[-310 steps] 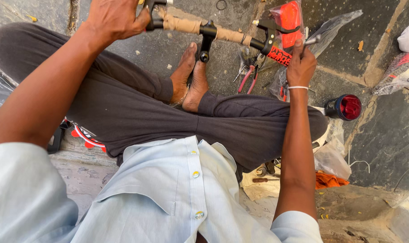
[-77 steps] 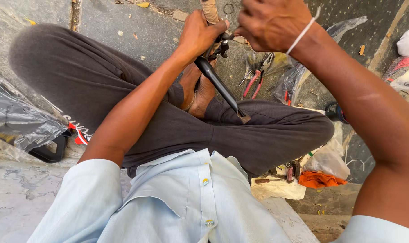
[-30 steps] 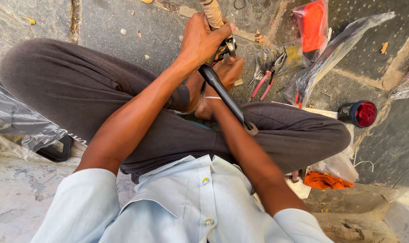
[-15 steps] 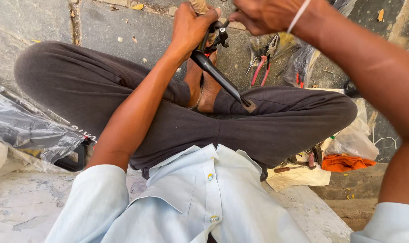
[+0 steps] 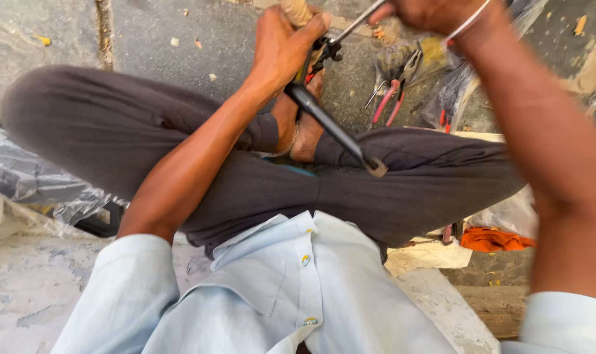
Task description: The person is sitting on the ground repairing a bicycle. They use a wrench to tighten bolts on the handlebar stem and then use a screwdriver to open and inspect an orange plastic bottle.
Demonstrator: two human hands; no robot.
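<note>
Both hands are working: our left hand (image 5: pixel 281 46) is clenching the black bar (image 5: pixel 330 128) above our crossed legs, while our right hand (image 5: pixel 435 12), having come back up, is gripping a thin metal rod (image 5: pixel 357 23).

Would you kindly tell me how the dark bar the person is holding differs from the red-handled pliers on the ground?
The dark bar is gripped near its upper end by the left hand and slants across the lap; the red-handled pliers lie untouched on the stone ground. The bar is one long black piece with a pale end cap; the pliers are shorter, with two spread red handles and grey jaws. Both look like workshop hardware. The right hand holds a thin metal rod.
</note>
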